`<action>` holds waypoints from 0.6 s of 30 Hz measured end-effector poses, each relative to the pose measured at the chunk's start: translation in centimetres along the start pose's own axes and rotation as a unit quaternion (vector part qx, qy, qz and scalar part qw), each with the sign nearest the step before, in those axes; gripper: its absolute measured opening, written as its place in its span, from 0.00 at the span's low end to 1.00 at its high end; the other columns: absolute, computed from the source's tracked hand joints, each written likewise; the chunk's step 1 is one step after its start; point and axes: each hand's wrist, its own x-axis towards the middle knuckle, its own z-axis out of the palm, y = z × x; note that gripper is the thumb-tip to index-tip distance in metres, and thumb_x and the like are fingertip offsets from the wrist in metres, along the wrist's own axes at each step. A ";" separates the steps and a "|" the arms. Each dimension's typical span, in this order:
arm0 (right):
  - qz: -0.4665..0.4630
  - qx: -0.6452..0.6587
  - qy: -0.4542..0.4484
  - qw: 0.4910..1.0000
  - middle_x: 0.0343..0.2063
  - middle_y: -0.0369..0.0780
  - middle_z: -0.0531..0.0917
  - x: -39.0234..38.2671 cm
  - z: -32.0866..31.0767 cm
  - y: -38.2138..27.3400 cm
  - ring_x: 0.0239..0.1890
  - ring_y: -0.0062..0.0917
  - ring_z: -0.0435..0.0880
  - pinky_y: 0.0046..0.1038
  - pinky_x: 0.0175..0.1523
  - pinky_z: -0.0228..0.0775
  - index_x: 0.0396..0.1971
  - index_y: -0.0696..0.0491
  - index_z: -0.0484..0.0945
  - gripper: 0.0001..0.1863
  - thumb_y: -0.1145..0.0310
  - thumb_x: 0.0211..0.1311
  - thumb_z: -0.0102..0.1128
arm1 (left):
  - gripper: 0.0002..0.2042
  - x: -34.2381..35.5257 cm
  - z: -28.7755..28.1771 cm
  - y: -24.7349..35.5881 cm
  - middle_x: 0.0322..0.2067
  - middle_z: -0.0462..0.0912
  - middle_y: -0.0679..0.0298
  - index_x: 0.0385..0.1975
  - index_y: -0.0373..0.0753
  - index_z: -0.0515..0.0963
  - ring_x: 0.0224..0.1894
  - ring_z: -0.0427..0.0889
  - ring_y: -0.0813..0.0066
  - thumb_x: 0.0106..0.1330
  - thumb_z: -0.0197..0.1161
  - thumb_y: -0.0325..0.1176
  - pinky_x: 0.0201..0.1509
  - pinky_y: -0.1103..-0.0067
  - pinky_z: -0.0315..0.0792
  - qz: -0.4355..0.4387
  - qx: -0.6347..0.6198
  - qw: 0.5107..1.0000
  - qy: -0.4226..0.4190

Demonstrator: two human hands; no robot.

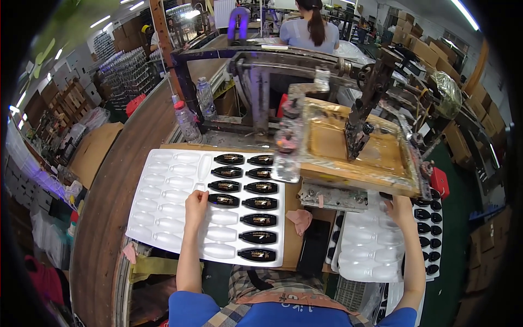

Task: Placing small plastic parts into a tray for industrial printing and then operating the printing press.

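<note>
Standing behind the person at the bench: biggest item is the screen-printing rig (305, 71), dark metal frame across the back, with a wooden-framed yellow screen (354, 147) tilted up on the right and a dark squeegee arm (359, 125) hanging over it.

Next down, the white blister tray (163, 207) lies flat on the wooden bench (125, 163), left of centre. Its right two columns hold black oval bottles with gold print (259, 203); left columns are bare pockets. A second tray of clear unprinted bottles (370, 245) sits on the right under the screen, black printed ones along its far right edge.

Two clear plastic water bottles (188, 120) stand upright behind the white tray. Pink rag (299, 219) lies between the trays, just beside the white tray's right edge.

Left hand (196, 204) is on the white tray, fingers curled together and closed on one black bottle (222, 200), which sits in the fourth row of the left printed column, touching its pocket. Right hand (399, 210) reaches over the top of the right tray, just below the screen frame, fingers bent down; cannot tell whether they grip anything.

Another person (310, 27) sits at the far side of the rig, back to us.
</note>
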 end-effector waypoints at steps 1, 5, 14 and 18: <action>0.021 -0.059 -0.009 0.998 0.39 0.51 0.73 -0.1 -0.3 0.2 0.44 0.46 0.70 0.38 0.48 0.62 0.41 0.60 0.70 0.21 0.69 0.45 0.61 | 0.11 -0.2 -0.1 0.7 0.17 0.74 0.63 0.26 0.32 0.73 0.17 0.71 0.79 0.59 0.58 0.35 0.21 0.82 0.65 0.024 -0.009 1.000 0.003; 0.037 -0.016 0.073 0.996 0.36 0.48 0.74 -0.3 -1.7 -0.2 0.41 0.43 0.72 0.36 0.42 0.67 0.39 0.59 0.70 0.21 0.75 0.39 0.62 | 0.07 -1.4 -0.3 6.6 0.21 0.74 0.53 0.26 0.32 0.70 0.23 0.74 0.58 0.58 0.55 0.30 0.27 0.71 0.67 0.192 0.160 0.957 0.146; 0.056 0.365 0.074 0.926 0.49 0.37 0.67 -0.2 -5.2 -6.9 0.33 0.17 0.71 0.16 0.32 0.63 0.49 0.52 0.66 0.29 0.72 0.42 0.64 | 0.16 -0.6 10.6 21.8 0.35 0.79 0.59 0.45 0.36 0.69 0.39 0.76 0.67 0.58 0.56 0.35 0.45 0.76 0.68 0.590 -0.054 0.805 -0.003; 0.002 0.384 0.082 0.920 0.49 0.40 0.70 2.1 -5.3 -10.2 0.46 0.26 0.71 0.24 0.46 0.63 0.49 0.56 0.66 0.29 0.68 0.44 0.65 | 0.13 1.3 13.5 24.4 0.32 0.77 0.62 0.41 0.35 0.70 0.36 0.75 0.73 0.59 0.56 0.33 0.41 0.79 0.68 0.495 -0.133 0.849 -0.129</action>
